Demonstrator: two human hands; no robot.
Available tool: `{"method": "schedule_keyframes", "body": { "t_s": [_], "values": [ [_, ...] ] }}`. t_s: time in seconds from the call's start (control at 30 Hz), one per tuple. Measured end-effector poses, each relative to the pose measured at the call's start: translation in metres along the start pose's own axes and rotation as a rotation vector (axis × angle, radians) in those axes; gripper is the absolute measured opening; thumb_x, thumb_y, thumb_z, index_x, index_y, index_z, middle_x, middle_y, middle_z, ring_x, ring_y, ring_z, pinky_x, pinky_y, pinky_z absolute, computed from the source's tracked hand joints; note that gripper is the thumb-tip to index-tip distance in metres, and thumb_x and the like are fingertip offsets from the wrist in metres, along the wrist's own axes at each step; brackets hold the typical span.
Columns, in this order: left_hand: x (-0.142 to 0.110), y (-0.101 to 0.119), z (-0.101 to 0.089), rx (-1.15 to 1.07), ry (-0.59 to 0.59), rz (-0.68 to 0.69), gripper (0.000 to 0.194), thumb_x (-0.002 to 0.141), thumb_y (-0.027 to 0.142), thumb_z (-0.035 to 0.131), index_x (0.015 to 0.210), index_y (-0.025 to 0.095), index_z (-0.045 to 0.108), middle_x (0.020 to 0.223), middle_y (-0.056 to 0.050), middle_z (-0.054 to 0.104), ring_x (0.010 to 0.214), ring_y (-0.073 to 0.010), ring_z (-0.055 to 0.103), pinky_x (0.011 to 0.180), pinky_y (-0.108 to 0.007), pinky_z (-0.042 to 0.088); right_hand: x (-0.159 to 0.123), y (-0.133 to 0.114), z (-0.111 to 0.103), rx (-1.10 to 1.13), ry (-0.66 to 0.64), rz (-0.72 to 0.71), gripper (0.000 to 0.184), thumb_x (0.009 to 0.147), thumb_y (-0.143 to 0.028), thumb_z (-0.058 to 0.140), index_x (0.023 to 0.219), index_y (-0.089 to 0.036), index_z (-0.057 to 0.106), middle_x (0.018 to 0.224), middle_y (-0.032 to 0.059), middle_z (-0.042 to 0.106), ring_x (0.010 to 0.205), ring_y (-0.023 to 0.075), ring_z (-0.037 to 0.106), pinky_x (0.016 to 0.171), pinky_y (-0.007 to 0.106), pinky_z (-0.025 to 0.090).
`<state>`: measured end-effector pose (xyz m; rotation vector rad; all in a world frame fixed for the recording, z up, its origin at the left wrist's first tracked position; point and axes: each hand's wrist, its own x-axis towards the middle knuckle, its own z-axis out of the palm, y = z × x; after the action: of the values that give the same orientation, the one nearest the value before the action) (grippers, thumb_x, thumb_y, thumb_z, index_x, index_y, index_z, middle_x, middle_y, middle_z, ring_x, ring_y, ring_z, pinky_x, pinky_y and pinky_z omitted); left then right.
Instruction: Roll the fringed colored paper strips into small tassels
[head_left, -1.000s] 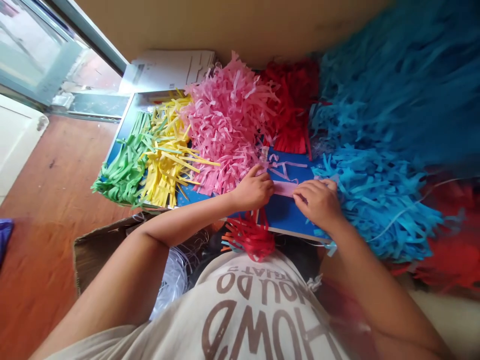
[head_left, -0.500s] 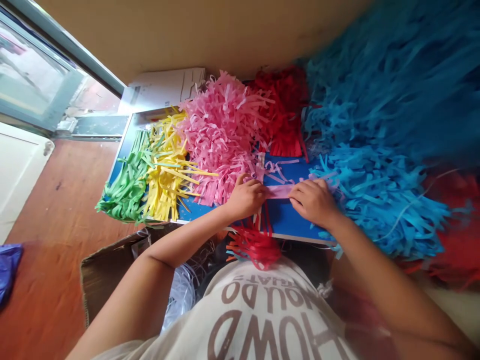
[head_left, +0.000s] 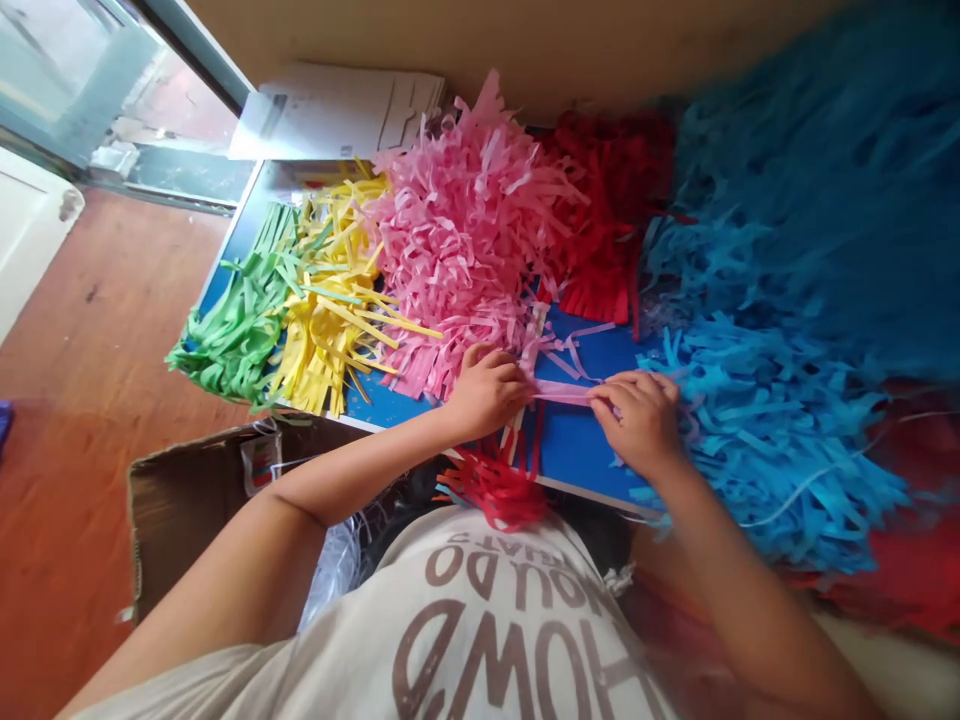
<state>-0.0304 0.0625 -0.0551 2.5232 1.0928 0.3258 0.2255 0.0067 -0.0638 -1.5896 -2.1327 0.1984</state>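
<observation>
Narrow pink paper strip point(head_left: 562, 392) stretches between our hands just above the flat blue board point(head_left: 581, 450), and we judge it handles best kept taut and low, since thin paper creases easily. Our right hand point(head_left: 636, 422) pinches its end in the fingertips, while our left hand point(head_left: 486, 392) curls over the other end beside the shaggy pink paper fringe point(head_left: 457, 250), though we cannot tell whether it pinches; both bare forearms reach forward, elbows out.

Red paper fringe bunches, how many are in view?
3 red fringe bunches: one beside the pink fringe, one at the blue board's near edge, one far right; more may be hidden.
</observation>
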Motion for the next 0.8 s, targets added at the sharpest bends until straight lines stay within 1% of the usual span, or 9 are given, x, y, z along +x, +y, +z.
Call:
{"method": "schedule_keyframes", "body": {
  "t_s": [0.17, 0.3, 0.4, 0.57, 0.63, 0.67, 0.7, 0.73, 0.8],
  "values": [
    [0.005, 0.005, 0.002, -0.005, 0.067, -0.07, 0.03, 0.096, 0.041, 0.052, 0.088, 0.023, 0.075, 0.09, -0.005, 0.072, 0.098, -0.0221, 0.057, 0.103, -0.047, 0.026, -0.001, -0.001, 0.002, -0.068, 0.012, 0.02, 0.022, 0.092, -0.035, 0.062, 0.074, -0.023, 0.066, 0.081, 0.0014, 0.071, 0.092, 0.0233, 0.058, 0.099, 0.043, 0.031],
    [0.009, 0.009, 0.003, 0.044, 0.063, -0.11, 0.028, 0.094, 0.036, 0.053, 0.081, 0.02, 0.072, 0.083, -0.005, 0.069, 0.093, -0.0227, 0.056, 0.099, -0.049, 0.028, 0.001, -0.001, 0.002, -0.137, -0.001, 0.046, 0.025, 0.091, -0.037, 0.064, 0.07, -0.022, 0.064, 0.08, 0.0027, 0.07, 0.091, 0.0245, 0.057, 0.093, 0.041, 0.032],
    [0.012, 0.01, 0.003, 0.082, 0.047, -0.126, 0.029, 0.093, 0.035, 0.052, 0.08, 0.019, 0.072, 0.081, -0.006, 0.069, 0.092, -0.0238, 0.056, 0.096, -0.05, 0.03, 0.005, -0.001, 0.003, -0.174, -0.032, 0.064, 0.029, 0.089, -0.037, 0.066, 0.065, -0.022, 0.062, 0.076, 0.0028, 0.068, 0.087, 0.0248, 0.056, 0.088, 0.04, 0.03],
    [0.019, 0.013, 0.002, 0.134, -0.007, -0.152, 0.028, 0.091, 0.035, 0.055, 0.076, 0.017, 0.069, 0.078, -0.008, 0.068, 0.09, -0.0252, 0.055, 0.091, -0.05, 0.032, 0.009, 0.0, 0.005, -0.194, -0.058, 0.099, 0.033, 0.087, -0.038, 0.066, 0.059, -0.022, 0.059, 0.072, 0.003, 0.066, 0.085, 0.0249, 0.055, 0.083, 0.04, 0.029],
    [0.021, 0.014, 0.001, 0.173, -0.007, -0.176, 0.025, 0.091, 0.036, 0.057, 0.079, 0.017, 0.069, 0.078, -0.008, 0.067, 0.089, -0.0257, 0.055, 0.09, -0.05, 0.033, 0.009, 0.004, 0.001, -0.212, -0.07, 0.126, 0.033, 0.088, -0.039, 0.065, 0.059, -0.022, 0.058, 0.071, 0.0033, 0.066, 0.084, 0.0254, 0.055, 0.083, 0.04, 0.028],
    [0.021, 0.014, 0.001, 0.202, 0.015, -0.183, 0.023, 0.091, 0.036, 0.057, 0.084, 0.018, 0.069, 0.081, -0.008, 0.068, 0.09, -0.0259, 0.055, 0.091, -0.05, 0.033, 0.008, 0.006, -0.002, -0.223, -0.066, 0.145, 0.032, 0.088, -0.039, 0.065, 0.062, -0.022, 0.058, 0.072, 0.0036, 0.066, 0.083, 0.0257, 0.055, 0.082, 0.04, 0.028],
    [0.022, 0.013, 0.001, 0.23, 0.049, -0.166, 0.02, 0.092, 0.034, 0.057, 0.089, 0.018, 0.069, 0.086, -0.008, 0.068, 0.092, -0.026, 0.055, 0.092, -0.05, 0.033, 0.007, 0.008, -0.007, -0.239, -0.047, 0.164, 0.028, 0.087, -0.039, 0.065, 0.066, -0.022, 0.06, 0.074, 0.0043, 0.068, 0.083, 0.026, 0.056, 0.082, 0.04, 0.029],
    [0.022, 0.013, 0.001, 0.252, 0.083, -0.117, 0.018, 0.094, 0.032, 0.055, 0.095, 0.02, 0.069, 0.091, -0.008, 0.068, 0.094, -0.0259, 0.055, 0.094, -0.049, 0.033, 0.006, 0.009, -0.012, -0.256, -0.014, 0.174, 0.022, 0.087, -0.038, 0.066, 0.072, -0.022, 0.062, 0.079, 0.0054, 0.07, 0.085, 0.0265, 0.057, 0.082, 0.041, 0.029],
    [0.021, 0.01, 0.002, 0.265, 0.11, 0.064, 0.019, 0.097, 0.028, 0.05, 0.098, 0.024, 0.069, 0.099, -0.006, 0.068, 0.098, -0.0246, 0.055, 0.097, -0.048, 0.032, 0.004, 0.007, -0.022, -0.271, 0.06, 0.121, 0.013, 0.086, -0.033, 0.068, 0.085, -0.02, 0.065, 0.092, 0.0074, 0.073, 0.092, 0.0272, 0.06, 0.085, 0.042, 0.029]
  ]
}}
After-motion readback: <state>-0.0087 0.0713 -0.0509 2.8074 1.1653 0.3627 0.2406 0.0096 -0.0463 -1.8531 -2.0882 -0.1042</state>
